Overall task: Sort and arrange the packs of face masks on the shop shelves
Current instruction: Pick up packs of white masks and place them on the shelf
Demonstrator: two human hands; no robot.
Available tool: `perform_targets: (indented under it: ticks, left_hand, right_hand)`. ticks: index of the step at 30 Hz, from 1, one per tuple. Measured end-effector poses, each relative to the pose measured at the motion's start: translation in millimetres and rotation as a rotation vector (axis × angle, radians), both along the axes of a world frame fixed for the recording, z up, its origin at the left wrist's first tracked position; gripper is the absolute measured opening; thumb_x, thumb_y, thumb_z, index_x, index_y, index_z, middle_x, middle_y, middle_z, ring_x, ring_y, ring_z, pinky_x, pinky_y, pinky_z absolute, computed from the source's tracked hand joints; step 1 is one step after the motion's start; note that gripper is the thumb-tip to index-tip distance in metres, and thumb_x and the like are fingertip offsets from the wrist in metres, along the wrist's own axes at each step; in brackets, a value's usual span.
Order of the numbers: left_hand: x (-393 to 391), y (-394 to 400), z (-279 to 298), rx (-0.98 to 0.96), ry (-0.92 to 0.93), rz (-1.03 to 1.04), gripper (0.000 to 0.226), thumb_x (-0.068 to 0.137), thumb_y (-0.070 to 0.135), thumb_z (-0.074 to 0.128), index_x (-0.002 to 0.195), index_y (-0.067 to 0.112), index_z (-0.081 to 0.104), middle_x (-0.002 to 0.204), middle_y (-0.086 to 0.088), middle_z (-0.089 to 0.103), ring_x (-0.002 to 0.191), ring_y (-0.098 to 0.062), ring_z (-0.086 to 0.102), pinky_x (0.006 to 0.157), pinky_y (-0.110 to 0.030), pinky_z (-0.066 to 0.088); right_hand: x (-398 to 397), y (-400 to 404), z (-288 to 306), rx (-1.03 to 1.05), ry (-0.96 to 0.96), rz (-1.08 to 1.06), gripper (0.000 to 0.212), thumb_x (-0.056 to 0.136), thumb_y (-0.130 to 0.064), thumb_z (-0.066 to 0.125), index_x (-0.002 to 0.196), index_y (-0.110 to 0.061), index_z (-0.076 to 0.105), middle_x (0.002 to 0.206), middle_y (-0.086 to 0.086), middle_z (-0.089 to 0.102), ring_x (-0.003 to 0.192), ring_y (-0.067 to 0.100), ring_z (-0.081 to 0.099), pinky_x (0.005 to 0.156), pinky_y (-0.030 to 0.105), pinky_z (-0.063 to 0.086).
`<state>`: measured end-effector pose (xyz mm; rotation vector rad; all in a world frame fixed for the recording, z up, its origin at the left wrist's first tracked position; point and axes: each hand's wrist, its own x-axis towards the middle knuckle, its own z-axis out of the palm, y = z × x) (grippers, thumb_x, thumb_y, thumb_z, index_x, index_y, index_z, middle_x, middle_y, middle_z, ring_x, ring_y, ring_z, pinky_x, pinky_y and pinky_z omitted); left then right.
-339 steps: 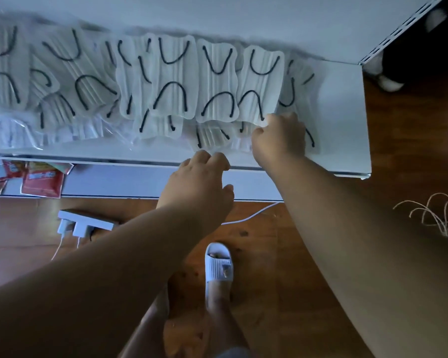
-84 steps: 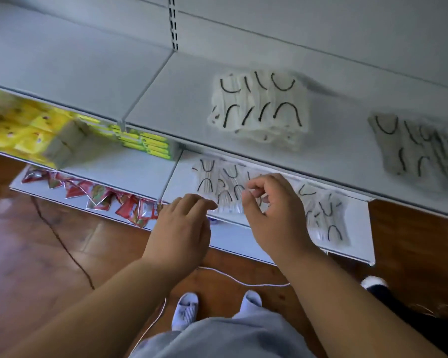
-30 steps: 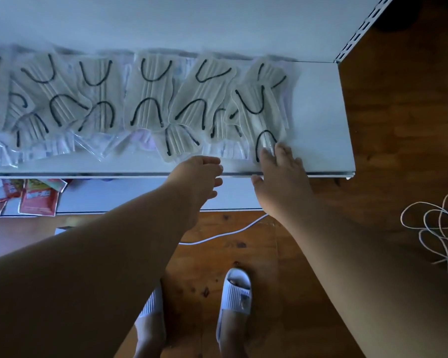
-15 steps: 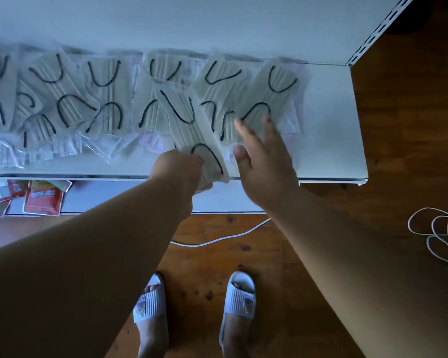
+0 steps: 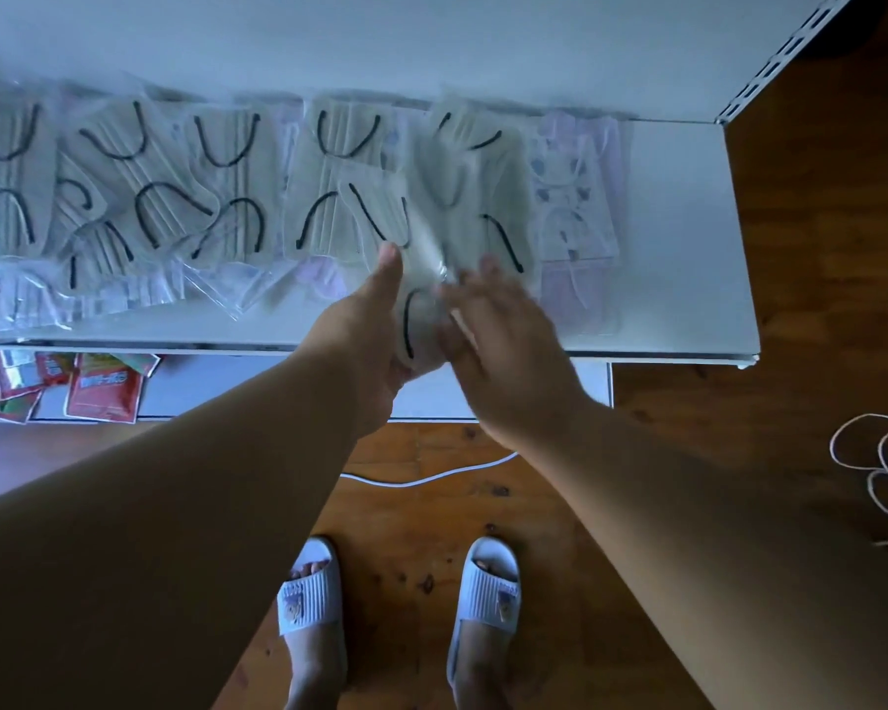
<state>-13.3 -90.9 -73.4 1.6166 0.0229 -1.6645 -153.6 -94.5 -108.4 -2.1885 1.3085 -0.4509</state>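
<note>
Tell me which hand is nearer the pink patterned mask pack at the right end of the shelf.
Right. The right hand, fingers spread, is just left of the pink patterned mask pack; the left hand is farther left, gripping a black-looped mask pack.

I see a white shelf carrying overlapping clear packs of face masks with black ear loops, and a patterned pack rightmost. A lower shelf holds red sachets. Below, the wooden floor bears a white cable.
</note>
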Motion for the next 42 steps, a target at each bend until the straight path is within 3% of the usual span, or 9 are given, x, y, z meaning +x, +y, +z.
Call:
perform_targets:
  ticks: [4, 10, 17, 24, 28, 30, 34, 39, 42]
  left_hand:
    - [9.4, -0.3, -4.8, 0.005, -0.412, -0.130, 0.015, 0.098, 0.019, 0.060, 0.111, 0.015, 0.064, 0.092, -0.004, 0.065, 0.080, -0.023, 0.065, 0.077, -0.035, 0.056]
    - [25.7, 10.9, -11.3, 0.052, -0.578, -0.090, 0.007, 0.095, 0.018, 0.058, 0.091, 0.020, 0.063, 0.080, -0.001, 0.062, 0.078, -0.027, 0.059, 0.071, -0.032, 0.048]
    - [34.0, 19.1, -12.3, 0.061, -0.643, -0.172, 0.011, 0.096, 0.013, 0.053, 0.087, 0.017, 0.059, 0.070, 0.002, 0.054, 0.061, -0.017, 0.048, 0.047, -0.021, 0.038]
    - [40.3, 15.7, -9.0, 0.025, -0.564, -0.104, 0.025, 0.099, 0.018, 0.053, 0.122, 0.009, 0.059, 0.088, -0.002, 0.055, 0.071, -0.019, 0.053, 0.064, -0.028, 0.044]
    - [42.4, 10.9, -5.3, 0.028, -0.426, -0.098, 0.041, 0.098, 0.048, 0.055, 0.125, 0.016, 0.059, 0.101, 0.002, 0.064, 0.092, -0.022, 0.062, 0.088, -0.036, 0.052]
    - [44.0, 10.8, -8.7, 0.037, -0.470, -0.193, 0.044, 0.096, 0.047, 0.058, 0.131, 0.021, 0.056, 0.116, 0.007, 0.064, 0.107, -0.025, 0.063, 0.097, -0.033, 0.047]
    - [47.8, 17.0, -15.1, 0.067, -0.564, -0.146, 0.009, 0.099, 0.030, 0.057, 0.101, 0.022, 0.061, 0.088, 0.000, 0.063, 0.084, -0.025, 0.062, 0.088, -0.041, 0.054]
    - [49.5, 24.3, -12.5, 0.018, -0.382, -0.095, 0.016, 0.099, 0.018, 0.052, 0.106, 0.011, 0.064, 0.082, -0.006, 0.065, 0.066, -0.025, 0.061, 0.057, -0.030, 0.051]
    - [49.0, 27.1, -3.9, -0.088, 0.005, -0.091, 0.054, 0.101, 0.049, 0.044, 0.122, 0.004, 0.064, 0.104, -0.018, 0.073, 0.081, -0.037, 0.072, 0.065, -0.039, 0.059]
  right_hand:
    - [9.9, 8.1, -11.5, -0.037, 0.008, 0.029, 0.044, 0.102, -0.030, 0.034, 0.136, -0.009, 0.055, 0.145, 0.020, 0.049, 0.142, 0.035, 0.038, 0.115, 0.051, 0.032]
    - [28.3, -45.2, -10.7, 0.252, 0.453, -0.099, 0.056, 0.105, -0.034, 0.030, 0.156, -0.041, 0.007, 0.162, 0.020, -0.020, 0.150, 0.035, -0.018, 0.122, 0.045, -0.003]
    - [45.0, -59.8, -17.2, 0.223, 0.614, -0.108, 0.057, 0.103, -0.034, 0.030, 0.158, -0.021, 0.017, 0.165, 0.015, -0.008, 0.152, 0.031, -0.013, 0.123, 0.044, -0.009]
    - [42.8, -39.1, 10.5, 0.170, -0.158, -0.396, 0.037, 0.102, -0.032, 0.038, 0.113, -0.006, 0.062, 0.119, 0.012, 0.060, 0.115, 0.022, 0.052, 0.095, 0.024, 0.036]
    - [43.0, -14.7, 30.5, 0.501, -0.418, -0.551, 0.034, 0.102, -0.023, 0.047, 0.103, 0.003, 0.069, 0.085, 0.005, 0.075, 0.078, 0.010, 0.070, 0.068, 0.028, 0.054]
    - [41.4, -4.1, 33.0, 0.585, -0.452, -0.525, 0.029, 0.102, -0.021, 0.047, 0.100, -0.010, 0.074, 0.051, -0.020, 0.059, 0.049, -0.008, 0.056, 0.048, 0.009, 0.038]
    - [39.7, -9.2, 36.5, 0.530, -0.676, -0.709, 0.019, 0.092, -0.020, 0.061, 0.084, -0.019, 0.078, 0.057, -0.017, 0.059, 0.054, -0.003, 0.052, 0.053, 0.012, 0.040]
    - [49.1, -17.1, 29.1, 0.949, -1.097, -0.883, 0.036, 0.098, -0.023, 0.051, 0.076, -0.004, 0.072, 0.080, 0.010, 0.073, 0.068, 0.022, 0.067, 0.066, 0.035, 0.058]
    - [53.8, 1.5, 21.1, 0.834, -0.639, -0.721, 0.034, 0.093, -0.017, 0.051, 0.070, -0.006, 0.074, 0.075, 0.015, 0.074, 0.062, 0.025, 0.067, 0.052, 0.028, 0.050]
